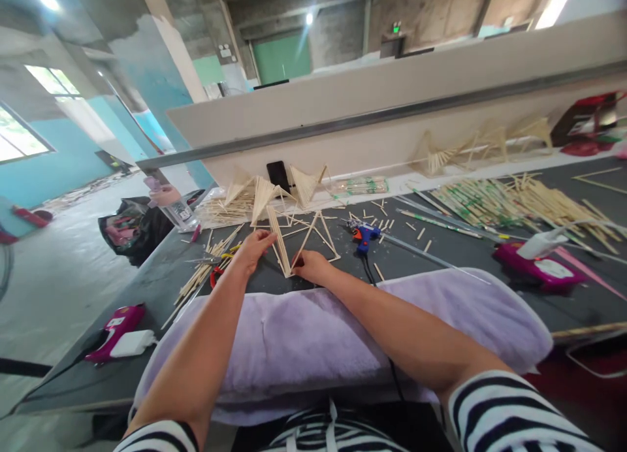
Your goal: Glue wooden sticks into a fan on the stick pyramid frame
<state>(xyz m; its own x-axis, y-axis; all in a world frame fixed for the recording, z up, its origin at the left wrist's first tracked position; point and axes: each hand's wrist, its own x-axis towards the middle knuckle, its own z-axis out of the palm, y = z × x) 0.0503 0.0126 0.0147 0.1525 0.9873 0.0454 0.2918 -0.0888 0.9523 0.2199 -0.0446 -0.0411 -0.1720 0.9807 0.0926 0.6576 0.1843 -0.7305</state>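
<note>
A small frame of thin wooden sticks (280, 246) stands on the dark table in front of me, with a fan of sticks laid side by side on its left part. My left hand (255, 248) is closed, its fingertips pinching the left edge of that fan. At the frame's near corner, my right hand (311, 268) is closed too, thumb and fingers pressed together on the sticks. Whether it also holds a loose stick is too small to tell. Right of the frame lies a blue glue gun (365, 236) with its cord running towards me.
A lilac towel (313, 341) covers the table's front edge. Scissors (210, 260) and loose sticks lie left. Finished stick models (264, 194), a phone (278, 176) and a bottle (176, 207) stand behind. Many sticks (529, 204) and a magenta power strip (539, 267) lie right.
</note>
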